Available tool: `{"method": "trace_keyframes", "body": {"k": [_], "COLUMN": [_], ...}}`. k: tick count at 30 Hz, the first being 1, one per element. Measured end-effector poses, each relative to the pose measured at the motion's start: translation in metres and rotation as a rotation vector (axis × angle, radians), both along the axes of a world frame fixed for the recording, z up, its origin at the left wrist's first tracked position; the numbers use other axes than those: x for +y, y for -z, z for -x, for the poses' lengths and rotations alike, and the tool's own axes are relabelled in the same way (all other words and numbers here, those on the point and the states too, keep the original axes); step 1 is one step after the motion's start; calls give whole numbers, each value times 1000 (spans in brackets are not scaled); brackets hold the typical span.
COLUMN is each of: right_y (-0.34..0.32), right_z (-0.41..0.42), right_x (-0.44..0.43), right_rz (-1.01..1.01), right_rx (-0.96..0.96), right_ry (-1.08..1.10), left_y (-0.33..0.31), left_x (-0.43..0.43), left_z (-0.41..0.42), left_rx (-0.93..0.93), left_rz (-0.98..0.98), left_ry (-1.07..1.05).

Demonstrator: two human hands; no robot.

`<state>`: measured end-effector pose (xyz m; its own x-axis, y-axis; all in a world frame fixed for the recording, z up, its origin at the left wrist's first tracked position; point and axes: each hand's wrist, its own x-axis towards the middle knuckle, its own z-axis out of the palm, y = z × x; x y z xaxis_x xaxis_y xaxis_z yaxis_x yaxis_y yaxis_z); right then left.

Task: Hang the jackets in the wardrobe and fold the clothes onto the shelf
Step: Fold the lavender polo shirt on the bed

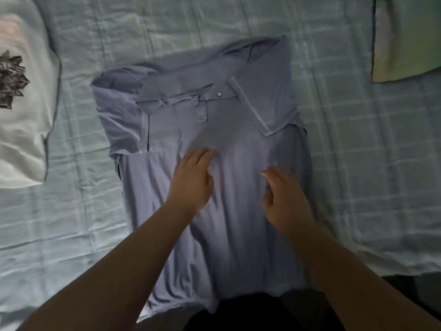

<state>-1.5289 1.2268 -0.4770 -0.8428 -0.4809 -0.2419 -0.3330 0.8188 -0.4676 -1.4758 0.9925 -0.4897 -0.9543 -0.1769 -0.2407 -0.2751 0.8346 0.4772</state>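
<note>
A lavender polo shirt [233,130] lies on the bed with its collar towards the far side and both sleeves folded in over the body. Its hem hangs over the near edge of the bed. My left hand [193,177] rests flat on the shirt's middle, fingers straight and pointing away from me. My right hand [286,199] hovers just right of it over the shirt, fingers loosely curled and holding nothing.
The shirt lies on a pale blue checked bedsheet [95,211]. A white garment with a dark print [21,103] lies at the far left. A greenish cloth [405,37] sits at the top right corner.
</note>
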Motion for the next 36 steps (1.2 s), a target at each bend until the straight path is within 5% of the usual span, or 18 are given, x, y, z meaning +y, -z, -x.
{"method": "trace_keyframes", "body": {"k": [4, 8, 13, 18, 21, 24, 27, 36], "right_y": [-3, -6, -9, -10, -24, -46, -61, -111], "right_z": [-47, -80, -100, -102, -103, -104, -104, -111], "right_x": [44, 87, 107, 106, 103, 113, 137, 180], "right_rz": [-23, -84, -53, -275, -309, -176, -138, -252], "right_rx": [43, -31, -311, -462, -488, -423, -383, -315], "right_ry": [53, 394, 777, 580, 521, 610, 581, 486], "left_y": [1, -11, -24, -22, -20, -36, -62, -117], "left_x": [5, 4, 15, 10, -5, -17, -23, -24], "left_z": [-99, -192, -270, -269, -267, -270, -282, -324], "left_rx": [-159, -286, -305, -299, -498, -433, -338, -489], "left_rz": [77, 97, -184, -363, -313, -308, -457, -954], "left_ry": [40, -81, -649, -1051, -942, -910, -915, -1080]}}
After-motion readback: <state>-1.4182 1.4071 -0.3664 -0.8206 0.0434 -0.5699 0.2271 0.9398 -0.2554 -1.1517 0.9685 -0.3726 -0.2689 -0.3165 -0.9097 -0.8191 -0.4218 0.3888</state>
